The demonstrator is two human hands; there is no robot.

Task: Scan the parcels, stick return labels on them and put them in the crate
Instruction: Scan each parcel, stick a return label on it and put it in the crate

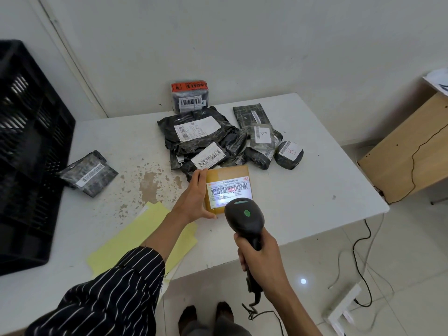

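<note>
A small brown cardboard parcel lies on the white table. Its white barcode label is lit by a scanner beam with a red line. My left hand holds the parcel's left side, thumb at its near edge. My right hand grips the handle of a black barcode scanner, aimed at the label from just above it. A pile of black wrapped parcels lies behind the box. One more black parcel lies apart at the left, beside the black crate. Yellow label sheets lie under my left forearm.
A parcel with an orange fragile sticker stands against the back wall. The table surface is chipped in the middle. A wooden desk stands at the right. Cables and a power strip lie on the tiled floor.
</note>
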